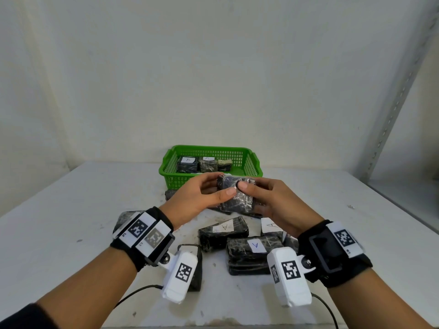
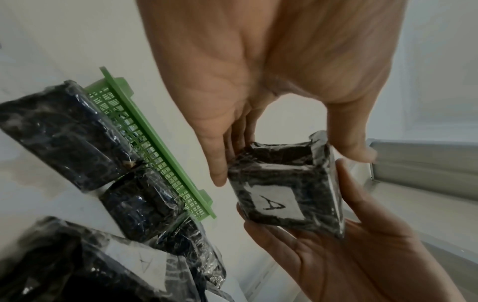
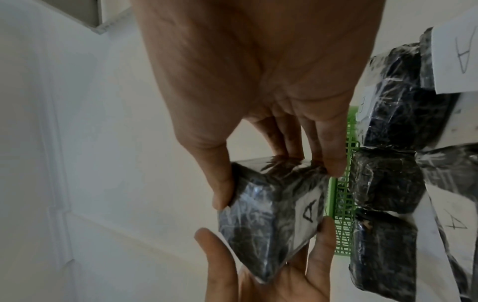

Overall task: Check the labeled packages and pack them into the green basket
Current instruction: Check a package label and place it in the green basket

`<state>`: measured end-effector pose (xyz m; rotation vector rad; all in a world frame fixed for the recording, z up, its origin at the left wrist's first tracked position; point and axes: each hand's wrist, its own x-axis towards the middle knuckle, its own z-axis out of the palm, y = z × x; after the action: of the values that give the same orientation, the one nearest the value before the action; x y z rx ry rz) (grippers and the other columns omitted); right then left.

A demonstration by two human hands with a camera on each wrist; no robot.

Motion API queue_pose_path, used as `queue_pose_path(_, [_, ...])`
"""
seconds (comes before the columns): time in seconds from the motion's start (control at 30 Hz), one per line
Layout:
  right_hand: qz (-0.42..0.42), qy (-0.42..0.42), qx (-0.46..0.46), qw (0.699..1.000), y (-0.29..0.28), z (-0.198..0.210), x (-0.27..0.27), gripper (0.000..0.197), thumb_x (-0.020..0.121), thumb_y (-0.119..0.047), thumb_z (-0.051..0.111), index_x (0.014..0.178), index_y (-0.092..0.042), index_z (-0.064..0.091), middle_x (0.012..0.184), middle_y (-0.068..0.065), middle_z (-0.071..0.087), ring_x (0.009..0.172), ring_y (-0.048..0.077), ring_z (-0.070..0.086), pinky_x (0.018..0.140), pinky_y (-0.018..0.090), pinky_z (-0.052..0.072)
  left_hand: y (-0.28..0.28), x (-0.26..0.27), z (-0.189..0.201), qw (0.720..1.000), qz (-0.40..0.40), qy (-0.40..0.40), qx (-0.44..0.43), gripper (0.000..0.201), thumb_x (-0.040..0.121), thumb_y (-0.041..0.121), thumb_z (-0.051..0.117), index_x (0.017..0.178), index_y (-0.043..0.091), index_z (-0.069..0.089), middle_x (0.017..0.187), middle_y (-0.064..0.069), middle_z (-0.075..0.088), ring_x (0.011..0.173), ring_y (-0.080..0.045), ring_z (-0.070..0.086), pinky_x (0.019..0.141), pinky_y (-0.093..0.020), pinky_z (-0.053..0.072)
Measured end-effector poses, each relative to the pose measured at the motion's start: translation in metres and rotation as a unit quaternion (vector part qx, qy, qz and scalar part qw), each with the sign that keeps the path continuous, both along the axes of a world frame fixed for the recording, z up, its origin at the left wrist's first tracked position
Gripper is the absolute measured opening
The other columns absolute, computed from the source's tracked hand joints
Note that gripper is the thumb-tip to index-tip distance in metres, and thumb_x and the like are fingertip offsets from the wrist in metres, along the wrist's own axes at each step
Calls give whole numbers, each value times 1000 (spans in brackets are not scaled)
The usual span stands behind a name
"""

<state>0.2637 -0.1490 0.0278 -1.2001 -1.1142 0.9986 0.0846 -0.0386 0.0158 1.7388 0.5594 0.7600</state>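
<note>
Both of our hands hold one dark, plastic-wrapped package (image 1: 235, 194) in the air just in front of the green basket (image 1: 249, 160), above the bench (image 1: 71, 210). Its white label, seen from the wrist views, reads A and faces downward, away from our head. Inside the green basket three packages stand in a row against the far wall: one labelled B (image 1: 187, 163), one labelled A (image 1: 208, 164), and a third (image 1: 225, 164) whose label we cannot read. Our left hand (image 1: 197, 198) curls its fingers (image 2: 220, 163) round the package's left end, thumb on top. Our right hand (image 1: 275, 205) grips the right end, thumb pressed on the upper face and fingers (image 3: 333, 155) wrapped underneath. More wrapped packages (image 1: 249, 252) lie on the bench in front of the basket, several showing A labels.
</note>
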Motion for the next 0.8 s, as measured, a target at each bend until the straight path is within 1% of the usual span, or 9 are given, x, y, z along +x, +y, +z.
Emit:
queue_pose_path(0.13, [20,17,-12,1000,0,-2,2,47,82,-27,75,124,-6,70,120,11,77,114,27,73,102,42,56,-1,1,0,999,12,-13,27,74,56,47,84,122,22,63,114,4,72,109,-12,68,96,-33,54])
queue_pose_path(0.2, [31,18,-18,999,0,-2,1,47,83,-29,73,125,-7,70,122,12,76,115,28,72,103,41,56,-1,1,1,998,37,-3,59,78,52,51,85,122,26,63,113,7,72,107,-10,68,97,-31,54])
queue_pose_path(0.33, [22,26,-11,999,3,-2,0,50,80,-26,75,125,-3,68,121,14,76,114,29,72,104,43,55,1,1,2,993,72,17,90,83,48,56,87,123,29,63,115,10,70,107,-5,66,101,-35,51])
queue_pose_path(0.43, [32,25,-19,999,2,0,1,51,80,-23,75,126,-3,67,121,14,76,114,29,72,102,41,57,2,-1,6,992,70,25,105,80,48,54,88,121,31,64,115,12,70,107,-4,65,101,-35,51])
queue_pose_path(0.53, [43,-5,-48,998,0,6,0,53,83,-37,72,125,-4,70,122,16,75,114,34,71,102,44,57,0,-3,13,985,53,67,147,79,51,44,92,123,35,60,115,16,68,105,1,64,100,-33,52])
queue_pose_path(0.6, [34,-60,-78,995,0,8,0,63,80,-53,70,123,-8,72,116,13,77,104,34,75,94,43,60,-3,-4,16,976,39,99,189,83,53,37,94,127,38,56,120,18,63,108,2,61,101,-33,51])
queue_pose_path(0.67, [16,-108,-97,989,3,10,-2,59,80,-58,72,118,-13,74,105,6,80,85,25,76,77,35,61,-5,-4,19,967,9,119,223,88,53,35,94,131,39,54,126,18,55,115,0,56,102,-29,48])
queue_pose_path(0.73, [-8,-121,-99,988,6,9,-4,45,86,-46,77,115,-11,73,102,9,80,77,22,74,68,32,59,-9,-4,21,958,-27,137,251,91,55,33,94,135,40,51,127,19,51,118,2,52,101,-21,45])
queue_pose_path(0.8, [-41,-108,-88,989,9,6,-3,38,88,-31,80,115,-7,71,103,15,79,76,24,76,66,33,60,-12,-4,22,953,-44,141,265,95,57,35,94,139,42,46,131,19,48,122,3,49,104,-18,41])
